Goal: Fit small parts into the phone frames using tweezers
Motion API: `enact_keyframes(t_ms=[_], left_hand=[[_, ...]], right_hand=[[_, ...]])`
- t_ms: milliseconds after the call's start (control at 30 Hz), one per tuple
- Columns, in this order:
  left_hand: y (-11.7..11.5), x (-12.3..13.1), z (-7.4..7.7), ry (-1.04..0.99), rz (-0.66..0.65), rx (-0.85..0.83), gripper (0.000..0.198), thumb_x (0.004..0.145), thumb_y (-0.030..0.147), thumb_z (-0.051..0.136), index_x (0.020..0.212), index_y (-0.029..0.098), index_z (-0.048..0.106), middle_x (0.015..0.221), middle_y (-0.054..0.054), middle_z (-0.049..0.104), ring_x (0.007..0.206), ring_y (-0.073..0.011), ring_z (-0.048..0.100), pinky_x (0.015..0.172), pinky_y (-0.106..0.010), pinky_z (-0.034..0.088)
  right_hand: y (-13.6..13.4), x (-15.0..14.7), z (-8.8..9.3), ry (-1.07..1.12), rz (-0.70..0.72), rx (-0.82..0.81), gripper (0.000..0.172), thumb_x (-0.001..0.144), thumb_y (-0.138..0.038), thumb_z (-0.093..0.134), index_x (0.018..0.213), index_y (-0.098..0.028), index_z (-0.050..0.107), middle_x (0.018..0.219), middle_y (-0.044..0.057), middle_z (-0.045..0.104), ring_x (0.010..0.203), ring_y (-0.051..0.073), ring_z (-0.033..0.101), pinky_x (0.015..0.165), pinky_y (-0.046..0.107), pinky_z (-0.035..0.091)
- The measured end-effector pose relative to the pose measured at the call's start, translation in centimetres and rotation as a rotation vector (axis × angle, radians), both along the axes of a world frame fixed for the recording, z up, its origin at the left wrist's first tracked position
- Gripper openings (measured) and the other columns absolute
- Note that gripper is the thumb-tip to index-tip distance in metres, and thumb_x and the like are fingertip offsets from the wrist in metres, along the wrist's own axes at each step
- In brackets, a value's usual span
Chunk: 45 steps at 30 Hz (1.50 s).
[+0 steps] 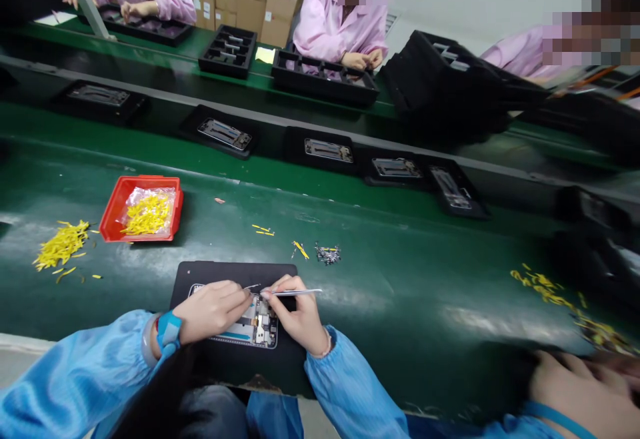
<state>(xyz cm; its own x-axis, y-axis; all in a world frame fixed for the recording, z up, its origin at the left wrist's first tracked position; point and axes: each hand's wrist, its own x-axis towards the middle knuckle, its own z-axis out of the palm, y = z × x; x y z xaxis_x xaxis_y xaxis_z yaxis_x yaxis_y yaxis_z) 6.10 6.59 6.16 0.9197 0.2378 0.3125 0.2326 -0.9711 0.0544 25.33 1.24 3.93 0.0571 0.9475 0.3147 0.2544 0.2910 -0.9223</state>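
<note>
Phone (267,331) with its inner parts exposed, lying on a black mat (220,270) at the near edge of a green bench (400,279), beneath the two hands. The left hand (213,309) spans the left part of the phone, its fingers bent and close together, tips near the upper edge; a thin silver piece (254,286) projects beside them, and whether they pinch it cannot be told. The right hand (300,316) holds a slim silver tool (300,291) between thumb and fingers, narrowly closed on it, one end near the left fingertips and the other pointing right.

Beyond the mat lie a small heap of metallic parts (328,254) and a few yellow pieces (263,230). To the left, a red bin (113,216) contains yellow strips (147,216); a loose pile (63,246) of similar strips lies beside it.

Farther back, five more phones (329,150) rest on black mats in a row. Across the bench, people in pink (315,22) sit near black trays (310,89), with cardboard boxes (255,16) behind. At lower right, a co-worker's hand (580,386) appears blurred, near scattered yellow bits (545,286).
</note>
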Motion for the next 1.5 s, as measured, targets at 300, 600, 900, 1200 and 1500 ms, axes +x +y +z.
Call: enact_keyframes(t_ms=[300,600,900,1200,1500], left_hand=[[-0.7,0.0,-0.6,0.028,-0.036,0.071,0.032,0.091,0.003,0.032,0.104,0.004,0.060,0.094,-0.014,0.067,0.088,-0.0213,0.062,0.083,-0.032,0.047],[-0.8,-0.2,-0.9,0.108,-0.004,-0.069,0.032,0.091,0.006,0.034,0.113,0.008,0.057,0.105,-0.015,0.066,0.096,-0.0223,0.060,0.085,-0.034,0.046],[-0.7,0.3,-0.3,0.034,0.080,-0.128,0.026,0.093,0.014,0.034,0.105,0.008,0.056,0.100,-0.013,0.065,0.085,-0.0210,0.059,0.077,-0.033,0.045],[-0.8,0.5,0.0,0.034,0.114,-0.068,0.028,0.095,0.017,0.030,0.104,0.009,0.056,0.098,-0.011,0.065,0.084,-0.0207,0.059,0.076,-0.033,0.043],[-0.8,0.5,-0.4,0.055,0.081,-0.058,0.024,0.093,0.016,0.036,0.104,0.010,0.056,0.102,-0.010,0.065,0.083,-0.0203,0.058,0.074,-0.033,0.044]], right_hand=[[0.1,0.0,0.5,-0.059,-0.007,-0.028,0.007,0.082,-0.021,0.063,0.079,-0.023,0.057,0.069,0.001,0.065,0.063,0.017,0.064,0.058,0.029,0.051],[-0.2,0.3,1.7,0.142,-0.274,0.191,0.010,0.088,-0.026,0.059,0.087,-0.027,0.049,0.072,0.000,0.061,0.067,0.018,0.065,0.061,0.034,0.054],[-0.2,0.3,0.3,0.033,-0.121,-0.097,0.009,0.084,-0.024,0.062,0.087,-0.023,0.053,0.078,0.002,0.063,0.075,0.018,0.065,0.069,0.032,0.052],[0.0,-0.3,0.4,-0.009,-0.115,-0.122,0.008,0.083,-0.021,0.061,0.085,-0.023,0.053,0.077,0.002,0.065,0.072,0.017,0.066,0.068,0.030,0.052],[1.2,-1.2,0.5,0.077,-0.185,-0.167,0.011,0.082,-0.025,0.062,0.085,-0.022,0.052,0.076,0.000,0.061,0.071,0.015,0.063,0.067,0.028,0.051]])
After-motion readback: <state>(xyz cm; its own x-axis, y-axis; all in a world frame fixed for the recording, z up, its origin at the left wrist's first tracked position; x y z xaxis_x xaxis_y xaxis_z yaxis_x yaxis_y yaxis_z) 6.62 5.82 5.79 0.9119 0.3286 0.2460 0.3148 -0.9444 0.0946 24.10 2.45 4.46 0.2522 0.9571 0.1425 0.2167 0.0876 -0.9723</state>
